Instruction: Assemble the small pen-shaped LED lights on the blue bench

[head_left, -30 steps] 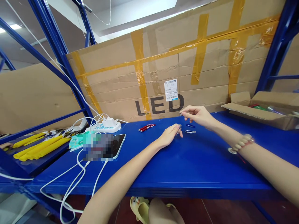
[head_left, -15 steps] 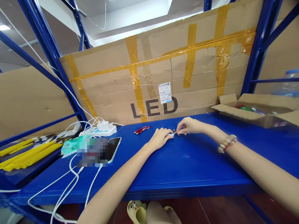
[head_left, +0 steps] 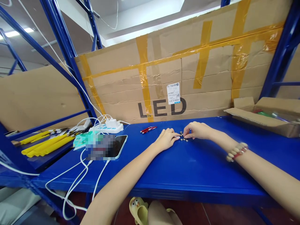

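Both hands sit low at the centre of the frame, on the blue shelf (head_left: 187, 168). The left hand (head_left: 167, 139) lies palm down with fingers curled narrow, tips touching the shelf just beside a tiny cluster of metal discs (head_left: 183, 137). The right hand (head_left: 198, 130) comes in from the right, fingers pinched narrow at the cluster's edge; whether it actually holds a disc I cannot tell, they are too small. The discs lie between the 2 hands, just right of centre. They look light, hard and slick on the painted steel, apt to skid or roll, so I would judge a fingertip pinch on the rim of 1 piece, or a slide to the edge, the surest hold. Against the frame half a second back, the hands stand nearly as they were, with the loose pieces now showing more plainly between the fingertips; 1 second back the right hand hovered raised and open above 2 small clips that no longer show. Left of the hands lie red pens (head_left: 148, 129), farther left a phone (head_left: 117, 147), a power strip (head_left: 110, 126) and white cables (head_left: 77, 178). An open box (head_left: 260, 120) sits at the right edge.
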`<state>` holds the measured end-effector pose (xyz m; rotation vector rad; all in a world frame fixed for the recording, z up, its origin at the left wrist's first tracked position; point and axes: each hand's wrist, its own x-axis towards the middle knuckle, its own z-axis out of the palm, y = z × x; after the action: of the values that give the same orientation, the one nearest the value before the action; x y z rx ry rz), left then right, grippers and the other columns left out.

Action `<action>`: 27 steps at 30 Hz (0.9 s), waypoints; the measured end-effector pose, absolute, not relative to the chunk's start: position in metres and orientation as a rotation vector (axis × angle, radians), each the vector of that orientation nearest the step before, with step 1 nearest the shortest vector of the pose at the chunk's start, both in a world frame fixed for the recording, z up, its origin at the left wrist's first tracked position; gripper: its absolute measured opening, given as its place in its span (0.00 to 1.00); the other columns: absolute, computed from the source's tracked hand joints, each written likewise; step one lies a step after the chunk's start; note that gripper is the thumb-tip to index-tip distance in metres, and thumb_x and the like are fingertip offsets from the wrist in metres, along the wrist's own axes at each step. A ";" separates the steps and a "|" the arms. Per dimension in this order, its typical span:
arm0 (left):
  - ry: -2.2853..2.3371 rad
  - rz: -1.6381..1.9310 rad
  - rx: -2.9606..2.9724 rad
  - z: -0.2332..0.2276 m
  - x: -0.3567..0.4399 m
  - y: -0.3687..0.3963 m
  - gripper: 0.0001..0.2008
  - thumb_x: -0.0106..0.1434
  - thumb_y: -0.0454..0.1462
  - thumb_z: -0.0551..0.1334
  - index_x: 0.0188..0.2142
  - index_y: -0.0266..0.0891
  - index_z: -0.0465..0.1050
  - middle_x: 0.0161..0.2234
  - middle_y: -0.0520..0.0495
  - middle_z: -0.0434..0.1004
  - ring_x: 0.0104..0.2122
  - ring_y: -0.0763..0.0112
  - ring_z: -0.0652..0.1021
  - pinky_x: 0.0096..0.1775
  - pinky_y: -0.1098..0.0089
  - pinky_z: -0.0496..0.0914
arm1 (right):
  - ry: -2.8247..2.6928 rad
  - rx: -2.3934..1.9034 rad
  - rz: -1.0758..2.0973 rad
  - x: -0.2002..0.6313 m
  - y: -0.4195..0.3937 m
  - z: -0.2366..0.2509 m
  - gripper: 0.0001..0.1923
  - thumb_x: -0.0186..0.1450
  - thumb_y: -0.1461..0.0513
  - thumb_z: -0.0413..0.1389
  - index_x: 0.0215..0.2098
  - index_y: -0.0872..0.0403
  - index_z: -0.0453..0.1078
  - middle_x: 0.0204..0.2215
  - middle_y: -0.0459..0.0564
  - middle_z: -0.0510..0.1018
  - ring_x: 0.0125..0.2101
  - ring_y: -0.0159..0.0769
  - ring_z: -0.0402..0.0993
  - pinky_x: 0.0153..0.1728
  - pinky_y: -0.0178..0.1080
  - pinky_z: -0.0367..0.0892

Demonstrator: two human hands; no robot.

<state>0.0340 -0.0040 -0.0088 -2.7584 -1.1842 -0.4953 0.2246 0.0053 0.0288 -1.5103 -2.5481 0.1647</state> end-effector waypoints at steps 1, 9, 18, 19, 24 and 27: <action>-1.185 -0.503 -2.758 -0.009 0.034 -0.004 0.16 0.65 0.42 0.47 0.48 0.47 0.67 0.38 0.49 0.68 0.39 0.68 0.67 0.41 0.67 0.60 | -2.544 -1.526 0.128 0.225 0.005 0.029 0.04 0.55 0.59 0.56 0.28 0.47 0.73 0.27 0.39 0.77 0.22 0.28 0.72 0.25 0.31 0.59; -1.199 -0.475 -2.770 -0.004 0.034 -0.010 0.17 0.66 0.40 0.45 0.47 0.46 0.68 0.38 0.49 0.67 0.38 0.68 0.70 0.43 0.64 0.61 | -2.530 -1.391 0.147 0.226 0.004 0.033 0.10 0.49 0.52 0.60 0.28 0.46 0.74 0.29 0.42 0.78 0.31 0.35 0.73 0.24 0.32 0.59; -1.199 -0.533 -2.662 -0.008 0.035 -0.008 0.15 0.65 0.41 0.47 0.43 0.44 0.70 0.38 0.48 0.68 0.40 0.67 0.68 0.42 0.66 0.61 | -2.486 -1.259 0.550 0.222 0.018 0.010 0.13 0.52 0.54 0.56 0.30 0.55 0.72 0.25 0.48 0.75 0.19 0.31 0.71 0.16 0.30 0.64; -1.223 -0.558 -2.618 -0.007 0.034 -0.007 0.15 0.65 0.41 0.47 0.43 0.43 0.70 0.38 0.47 0.67 0.40 0.66 0.67 0.42 0.65 0.61 | -2.491 -1.249 0.509 0.223 0.020 0.008 0.12 0.53 0.55 0.56 0.30 0.55 0.72 0.25 0.48 0.75 0.19 0.31 0.70 0.16 0.30 0.64; -1.482 -0.578 -2.274 0.001 0.015 0.001 0.16 0.65 0.36 0.44 0.43 0.37 0.68 0.42 0.41 0.66 0.43 0.60 0.66 0.45 0.61 0.59 | -2.522 -1.281 0.131 0.223 0.016 0.013 0.07 0.54 0.62 0.54 0.30 0.52 0.72 0.30 0.47 0.76 0.27 0.33 0.72 0.25 0.32 0.64; -1.680 -0.558 -2.070 0.004 -0.005 0.008 0.15 0.64 0.33 0.46 0.44 0.33 0.66 0.44 0.37 0.66 0.46 0.58 0.65 0.47 0.60 0.58 | -2.494 -1.295 -0.021 0.217 0.005 0.020 0.07 0.57 0.60 0.52 0.30 0.50 0.72 0.32 0.45 0.76 0.31 0.34 0.72 0.26 0.32 0.62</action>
<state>-0.0045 0.0084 0.0042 -2.0702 -1.6803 -0.5575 0.2167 0.0047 0.0200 -1.2949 -2.4938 -0.0207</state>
